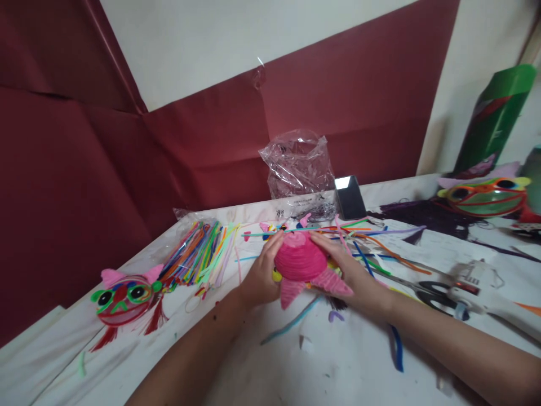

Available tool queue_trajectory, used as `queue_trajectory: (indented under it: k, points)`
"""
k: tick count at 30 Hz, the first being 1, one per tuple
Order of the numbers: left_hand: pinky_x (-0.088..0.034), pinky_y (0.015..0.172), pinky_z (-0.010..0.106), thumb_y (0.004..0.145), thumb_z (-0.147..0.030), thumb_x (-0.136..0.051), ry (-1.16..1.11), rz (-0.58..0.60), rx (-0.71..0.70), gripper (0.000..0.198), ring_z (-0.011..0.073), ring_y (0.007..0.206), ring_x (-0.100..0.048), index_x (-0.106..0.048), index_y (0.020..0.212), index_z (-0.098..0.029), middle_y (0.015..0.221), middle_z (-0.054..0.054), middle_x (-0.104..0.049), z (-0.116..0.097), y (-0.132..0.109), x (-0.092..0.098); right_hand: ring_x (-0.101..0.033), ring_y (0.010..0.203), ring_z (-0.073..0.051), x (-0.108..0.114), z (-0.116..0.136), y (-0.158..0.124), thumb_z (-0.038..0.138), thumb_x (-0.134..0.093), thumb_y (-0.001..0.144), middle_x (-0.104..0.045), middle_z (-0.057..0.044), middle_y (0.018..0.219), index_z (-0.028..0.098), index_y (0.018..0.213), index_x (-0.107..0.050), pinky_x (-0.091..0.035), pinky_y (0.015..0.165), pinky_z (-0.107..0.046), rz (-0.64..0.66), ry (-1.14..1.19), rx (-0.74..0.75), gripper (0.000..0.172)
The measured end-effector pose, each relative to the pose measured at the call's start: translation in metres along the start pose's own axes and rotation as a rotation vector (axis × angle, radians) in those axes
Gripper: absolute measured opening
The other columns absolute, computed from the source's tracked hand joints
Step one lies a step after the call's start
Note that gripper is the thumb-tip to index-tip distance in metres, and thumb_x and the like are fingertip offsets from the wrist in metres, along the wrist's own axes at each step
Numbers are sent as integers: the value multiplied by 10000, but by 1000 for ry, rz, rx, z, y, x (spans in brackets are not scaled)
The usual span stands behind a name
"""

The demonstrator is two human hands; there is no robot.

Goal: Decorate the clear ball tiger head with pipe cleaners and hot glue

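A domed pink craft piece (301,260), with a wound, coiled surface and two light pink ear-like points, sits between my hands above the white table. My left hand (267,268) is curled round its left side, fingertips at the top edge. On the opposite side my right hand (338,259) presses against it, thumb and fingers partly hidden behind the dome. Bits of yellow show beneath its edge. A light blue pipe cleaner (291,322) lies just in front of it, and a dark blue pipe cleaner (396,347) lies below my right forearm.
Colourful pipe cleaners (196,254) lie bundled at left. Nearby is a finished-looking animal face (124,299) with red tassels; a similar face (486,194) stands far right. Scissors (431,290) and a white glue gun (482,299) lie right. Behind are a phone (350,198) and clear plastic bag (298,166).
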State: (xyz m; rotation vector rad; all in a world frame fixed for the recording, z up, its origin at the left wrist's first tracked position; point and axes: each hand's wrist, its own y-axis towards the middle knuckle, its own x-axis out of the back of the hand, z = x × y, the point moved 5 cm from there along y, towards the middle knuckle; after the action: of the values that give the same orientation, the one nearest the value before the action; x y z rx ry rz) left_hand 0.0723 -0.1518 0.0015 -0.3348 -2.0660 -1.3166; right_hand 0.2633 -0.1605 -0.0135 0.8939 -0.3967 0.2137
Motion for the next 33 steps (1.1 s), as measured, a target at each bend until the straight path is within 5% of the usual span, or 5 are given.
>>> queue_trajectory:
  k: [2,5,21,29,33]
  points:
    - [-304,1094,539,683,-291,-762,84,-91,-144,931,354,1370,-321,-192,1418,-251,1480,222,-295,-11,2,7,-287,1389,-287,4,7,0,252,-725,752,-329,-71,1515,341,1454,-271,-286,1123,-482,-26,-44,153,841]
    - [-352,1062,525,710,-256,-741,127,-125,-251,874,350,1366,-331,-204,1399,-267,1480,222,-290,-20,4,13,-277,1395,-274,4,7,-2,251,-687,797,-283,-38,1537,405,1464,-195,-316,1108,-479,-44,-57,188,843]
    - [-326,1084,531,781,-312,-661,231,71,-295,706,309,1378,-311,-291,1382,-281,1427,145,-415,-17,2,0,-342,1360,-301,-5,1,-3,296,-676,802,-353,-103,1494,340,1462,-240,-324,1095,-529,52,-119,148,791]
    - [-282,1098,536,710,-356,-738,29,129,-84,830,336,1367,-301,-285,1400,-262,1459,173,-319,-1,-2,-10,-444,1290,-297,-6,1,-1,375,-740,715,-473,-110,1410,269,1394,-402,-348,1087,-472,57,-66,-102,765]
    - [-329,1088,500,575,-381,-831,-238,99,214,988,329,1323,-377,-294,1393,-241,1413,164,-382,13,-4,-15,-520,1211,-293,-10,-17,-2,343,-783,648,-537,-102,1340,242,1367,-428,-412,1032,-455,20,130,-334,807]
